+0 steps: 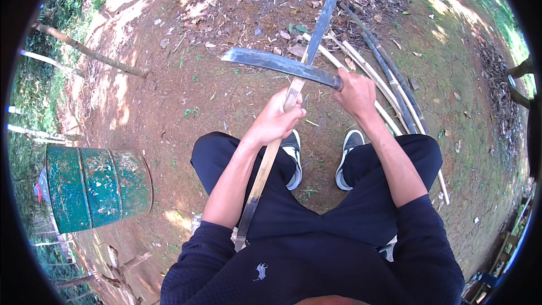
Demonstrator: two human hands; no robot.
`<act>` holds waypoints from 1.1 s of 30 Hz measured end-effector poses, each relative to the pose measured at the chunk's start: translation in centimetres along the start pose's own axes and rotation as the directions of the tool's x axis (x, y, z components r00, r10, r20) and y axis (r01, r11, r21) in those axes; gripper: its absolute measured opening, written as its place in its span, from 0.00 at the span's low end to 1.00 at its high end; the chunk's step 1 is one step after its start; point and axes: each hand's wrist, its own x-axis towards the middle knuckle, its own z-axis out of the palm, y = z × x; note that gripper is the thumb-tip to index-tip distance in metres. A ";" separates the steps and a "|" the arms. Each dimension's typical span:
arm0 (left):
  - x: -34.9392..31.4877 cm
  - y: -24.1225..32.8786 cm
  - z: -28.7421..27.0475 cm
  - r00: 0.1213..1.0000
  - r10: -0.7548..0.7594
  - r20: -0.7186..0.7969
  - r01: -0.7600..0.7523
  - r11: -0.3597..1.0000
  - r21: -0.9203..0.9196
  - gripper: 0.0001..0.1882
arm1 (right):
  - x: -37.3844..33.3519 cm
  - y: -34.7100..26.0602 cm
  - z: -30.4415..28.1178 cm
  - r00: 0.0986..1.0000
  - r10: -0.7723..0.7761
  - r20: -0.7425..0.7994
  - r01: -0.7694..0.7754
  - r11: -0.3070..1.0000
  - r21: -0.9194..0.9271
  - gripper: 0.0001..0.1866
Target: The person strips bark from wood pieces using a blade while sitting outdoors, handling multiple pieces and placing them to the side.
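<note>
My left hand [278,117] is closed round a long bamboo strip [264,173], pale where scraped and dark grey towards both ends. The strip slants from beside my left hip up and away past my knees. In my right hand [357,91] is the handle of a machete [271,62], its broad grey blade pointing left. The blade lies across the strip just beyond my left hand and appears to touch it. Part of the handle is hidden by my right fingers.
Several cut bamboo strips [389,87] lie on the ground beyond and beside my right knee. A worn green metal drum [99,189] stands at the left. Dry leaves [226,5] cover the ground ahead. Wooden poles [93,53] stand at the far left.
</note>
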 end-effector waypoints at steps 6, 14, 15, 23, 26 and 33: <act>0.1 -0.3 -0.2 0.999 -0.043 0.030 0.044 0.998 -0.043 0.10 | -0.8 -1.5 -0.2 0.954 -0.288 -0.088 0.281 0.956 -0.081 0.06; 0.1 -0.6 0.1 0.999 -0.047 0.018 0.048 0.997 -0.057 0.10 | -0.7 -1.0 0.3 0.997 -0.074 0.010 0.074 0.997 -0.025 0.05; 0.0 -0.5 0.0 0.999 -0.050 0.018 0.051 0.997 -0.054 0.10 | -0.7 -1.2 -0.3 0.990 -0.138 0.002 0.138 0.989 -0.055 0.05; 0.5 -0.5 0.2 0.999 -0.048 0.015 0.049 0.998 -0.041 0.10 | -0.7 0.5 0.5 0.997 0.052 0.050 -0.052 0.999 0.000 0.06; 0.0 -0.4 0.1 0.998 -0.056 0.005 0.056 0.998 -0.041 0.09 | -0.6 -0.2 -0.4 0.982 -0.188 -0.013 0.186 0.977 -0.100 0.04; 0.3 -1.0 -0.1 0.999 -0.032 0.039 0.033 0.999 -0.033 0.09 | 1.5 2.6 -2.0 0.926 0.349 0.142 -0.357 0.934 0.031 0.06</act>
